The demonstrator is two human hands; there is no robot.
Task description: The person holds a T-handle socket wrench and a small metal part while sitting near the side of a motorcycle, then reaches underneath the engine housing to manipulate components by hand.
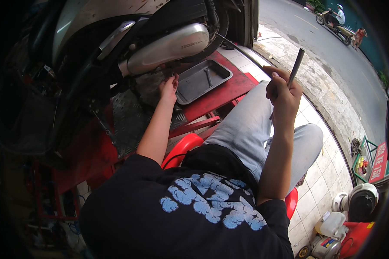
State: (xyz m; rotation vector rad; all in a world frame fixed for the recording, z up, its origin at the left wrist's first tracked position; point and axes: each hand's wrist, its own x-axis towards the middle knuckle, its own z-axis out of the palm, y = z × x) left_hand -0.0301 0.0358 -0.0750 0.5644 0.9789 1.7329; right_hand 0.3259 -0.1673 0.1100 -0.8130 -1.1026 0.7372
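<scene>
My right hand (284, 90) is closed around the metal crossbar of a T-handle wrench (296, 65). Its long dark shaft runs forward and left toward the rear wheel of a scooter (164, 49); the far end is hard to make out there. Beneath the scooter's silver engine cover, my left hand (169, 86) is closed, fingertips bunched by dark parts. Whatever they grip is hidden. Just right of that hand, a grey metal tray (186, 100) rests on a red platform (231, 93), with a small metal tool (208, 77) lying inside.
I sit on a red plastic stool (183, 146), beside a patterned metal plate (132, 121). White floor tiles (322, 179) border the street (328, 56), where a person rides a motorbike (335, 28). At lower right stand a plastic jug (330, 224) and a red machine (356, 237).
</scene>
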